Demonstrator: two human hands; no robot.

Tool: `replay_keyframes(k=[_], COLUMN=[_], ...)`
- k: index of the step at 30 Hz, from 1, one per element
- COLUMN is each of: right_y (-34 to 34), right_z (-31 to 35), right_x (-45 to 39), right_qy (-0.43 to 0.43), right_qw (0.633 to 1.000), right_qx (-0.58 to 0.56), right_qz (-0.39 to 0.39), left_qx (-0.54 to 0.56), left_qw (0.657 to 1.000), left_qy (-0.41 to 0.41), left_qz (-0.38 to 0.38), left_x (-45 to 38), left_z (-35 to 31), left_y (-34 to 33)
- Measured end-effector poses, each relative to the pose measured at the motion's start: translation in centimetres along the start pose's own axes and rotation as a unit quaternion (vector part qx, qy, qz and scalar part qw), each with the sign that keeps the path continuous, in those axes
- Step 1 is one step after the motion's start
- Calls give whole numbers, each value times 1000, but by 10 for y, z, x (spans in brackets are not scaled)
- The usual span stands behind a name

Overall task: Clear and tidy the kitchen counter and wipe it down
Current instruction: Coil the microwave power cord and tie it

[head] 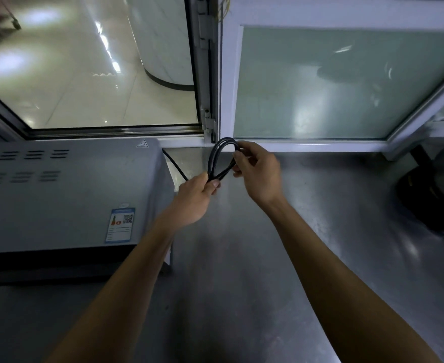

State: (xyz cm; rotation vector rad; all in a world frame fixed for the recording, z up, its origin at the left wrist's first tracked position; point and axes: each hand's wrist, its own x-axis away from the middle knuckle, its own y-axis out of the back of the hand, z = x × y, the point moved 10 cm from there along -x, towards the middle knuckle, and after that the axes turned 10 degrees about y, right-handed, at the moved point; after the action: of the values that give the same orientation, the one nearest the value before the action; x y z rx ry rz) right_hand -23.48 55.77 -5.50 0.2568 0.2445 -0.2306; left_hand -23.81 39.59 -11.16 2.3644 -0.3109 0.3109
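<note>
Both hands on the black cable [222, 159], held up over the back edge of the steel counter [307, 231], just in front of the window sill. Left hand [198, 199] grips the bottom of the bundle, fingers curled round the gathered strands, thumb on top. Right hand [257, 170] pinches the upper right side of the loop [225, 142] between thumb and fingertips, other fingers loosely curled. Cable is folded into several strands forming one narrow upright loop. One strand runs from my left hand down and back toward the rear right corner of the grey oven [66, 195], which sits on the counter's left side. Blue label [120, 225] on the oven top near its front right corner. Dark round appliance [433, 195] at the counter's right edge, partly cut off. Frosted window pane [333, 85] behind.
</note>
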Motion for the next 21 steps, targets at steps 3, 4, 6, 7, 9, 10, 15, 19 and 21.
replay_keyframes(k=[3,4,6,7,9,10,15,19,21], right_y=[-2,-2,-3,-4,-7,-8,-17,-23,-22], right_z=[16,22,34,41,53,58,81,99,109], right_x=[-8,-10,-15,-18,-24,-27,-44,-59,-72], right_qy=[16,21,35,43,56,61,83,100,118], right_qw=[1000,1000,999,999,998,998,996,993,990], right_qx=[2,5,10,13,22,28,43,58,74], right_qz=[7,7,5,7,10,9,5,8,1], left_qx=[40,50,55,55,60,66,106,131,136], left_qw=[999,999,998,998,997,997,993,989,988], left_qy=[-10,-14,-27,-32,-42,-43,-56,-73,-77], left_qz=[-8,-13,-19,-21,-28,-28,-25,-16,-12], left_x=[-3,-3,-5,-6,-8,-8,-16,-20,-27], left_z=[-10,-14,-20,-23,-29,-32,-37,-53,-58], left_y=[19,26,39,45,56,61,82,99,105])
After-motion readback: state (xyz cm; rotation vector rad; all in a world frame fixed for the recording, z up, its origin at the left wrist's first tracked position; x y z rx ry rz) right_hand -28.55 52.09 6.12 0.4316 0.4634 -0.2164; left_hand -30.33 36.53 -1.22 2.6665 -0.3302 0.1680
